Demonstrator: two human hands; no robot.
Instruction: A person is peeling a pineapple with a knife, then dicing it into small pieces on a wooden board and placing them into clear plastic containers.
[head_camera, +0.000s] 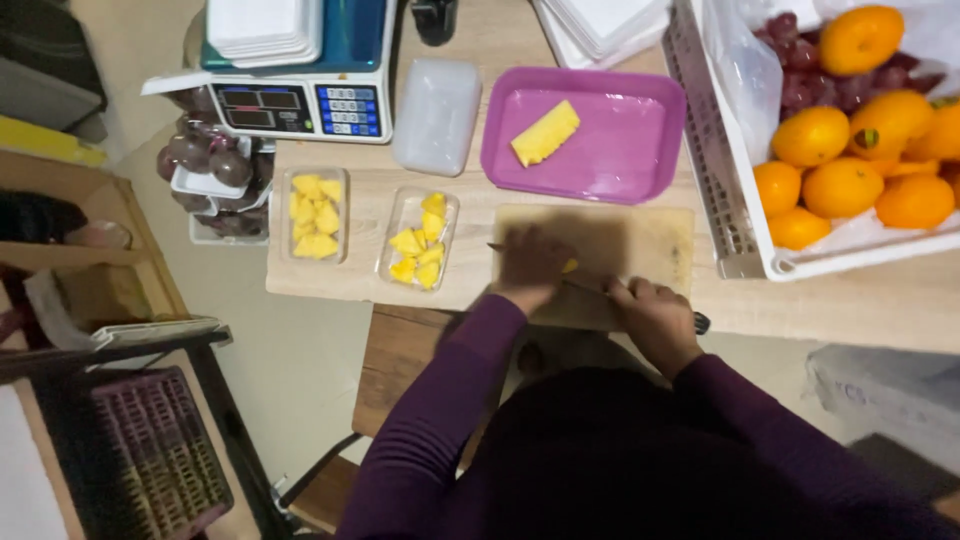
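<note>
At far left, by the worktop (870, 310) edge, dark round fruit in small trays (205, 165) is stacked beside and partly under the scale (300, 105), w/ empty white trays (262, 28) piled on its pan, presumably kept handy for weighing. In front of the scale, two clear tubs are set side by side: the left tub (316, 214) is well filled w/ yellow pineapple chunks, the right tub (419, 238) is part filled, and it is placed just beside the board (640, 245) so cut pieces need only a short carry. A frosted lid (437, 115) is laid behind them. The left hand (533, 262) is curled down over a small yellow piece (569, 266) on the board, fingers closed on it, likely to pin it against the blade. A knife (590, 286) is laid across the board; the right hand (652, 312) is closed round its dark handle near the board's front edge, grip firm by the look of it. Behind the board, a purple tray (620, 150) is kept w/ one pineapple wedge (545, 132), apart from the cutting area. At right, a white crate (725, 200) is filled w/ oranges (845, 185) and some grapes (810, 70).
</note>
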